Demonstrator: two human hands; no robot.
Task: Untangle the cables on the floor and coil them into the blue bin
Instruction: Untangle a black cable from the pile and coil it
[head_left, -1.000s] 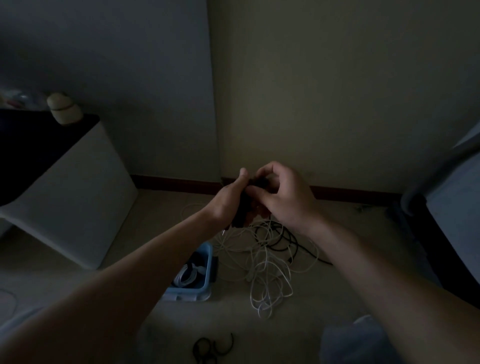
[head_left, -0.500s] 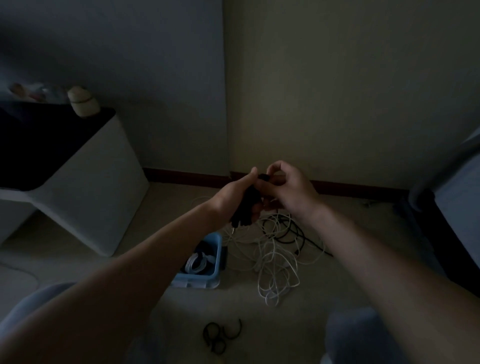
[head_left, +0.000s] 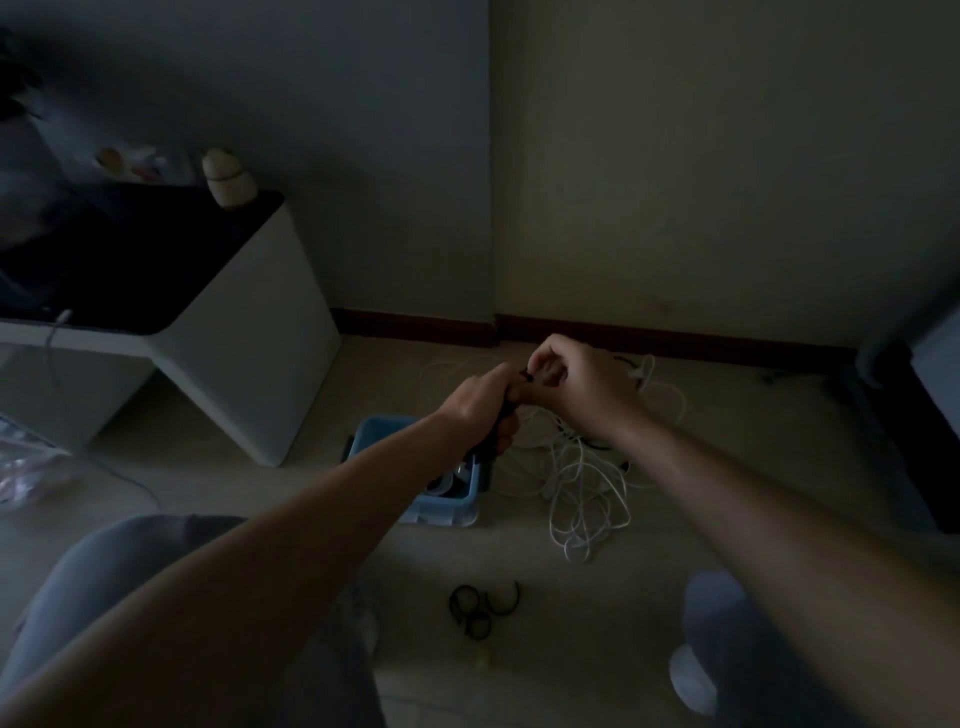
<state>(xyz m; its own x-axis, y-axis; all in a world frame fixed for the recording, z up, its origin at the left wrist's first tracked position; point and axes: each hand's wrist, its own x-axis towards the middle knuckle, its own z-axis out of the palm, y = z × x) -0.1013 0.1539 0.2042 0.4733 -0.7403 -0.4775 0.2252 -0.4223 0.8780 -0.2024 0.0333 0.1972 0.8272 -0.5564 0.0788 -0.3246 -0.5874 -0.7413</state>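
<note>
Fingers on my left hand (head_left: 480, 400) curl round black cable (head_left: 500, 423); my right hand (head_left: 582, 384) pinches its end; white cables (head_left: 582, 488) beside blue bin (head_left: 447, 508).

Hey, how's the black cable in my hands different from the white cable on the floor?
The black cable is dark and bunched in the left hand, its end pinched by the right hand. The white cable is pale, sprawled in loose loops on the floor. Neither is coiled in the blue bin yet.
</note>
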